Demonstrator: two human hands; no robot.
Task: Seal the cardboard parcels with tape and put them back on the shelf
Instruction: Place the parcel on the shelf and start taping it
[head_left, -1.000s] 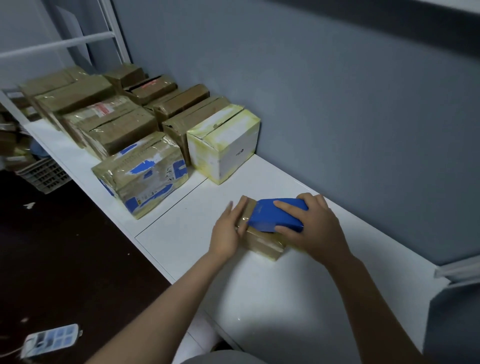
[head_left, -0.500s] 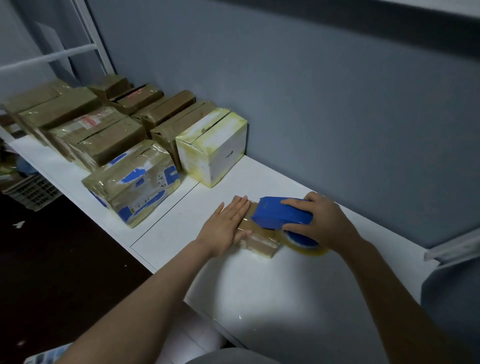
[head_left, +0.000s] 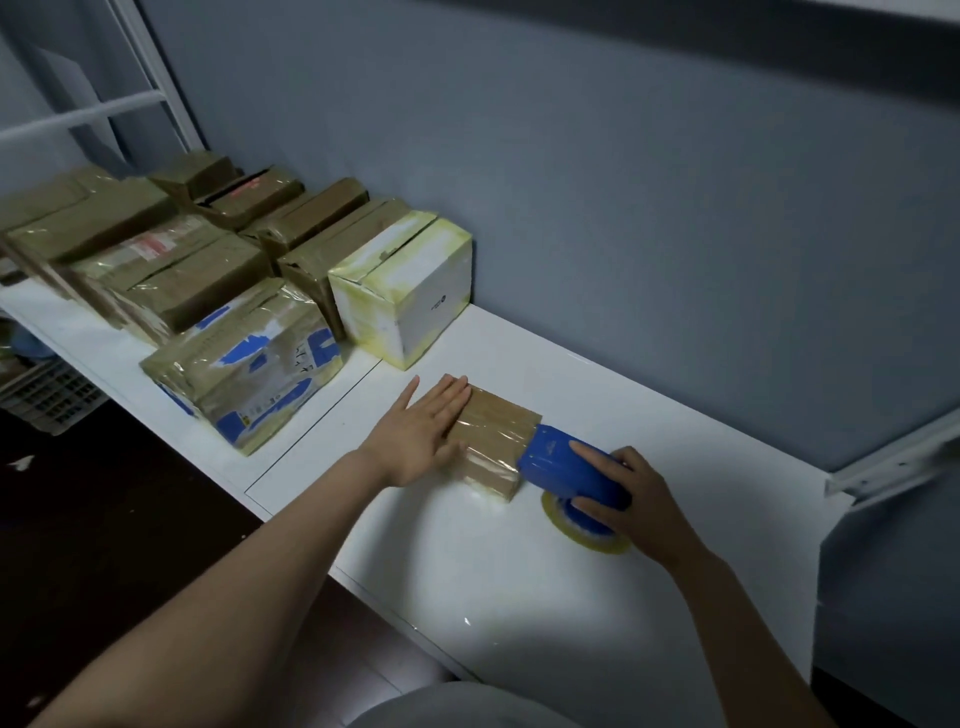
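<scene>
Left: rows of taped brown cardboard parcels (head_left: 171, 270) on the white worktop (head_left: 519, 597). Centre: left hand (head_left: 421, 436), fingers straight and together, flat on a small brown cardboard parcel (head_left: 496, 436). Right: blue plastic tape dispenser (head_left: 561, 465) against that parcel's edge, right hand (head_left: 639, 499) with fingers clamped round it.

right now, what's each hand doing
Left hand: open, fingers flat on the small brown taped cardboard parcel.
Right hand: closed around the blue plastic tape dispenser.
</scene>
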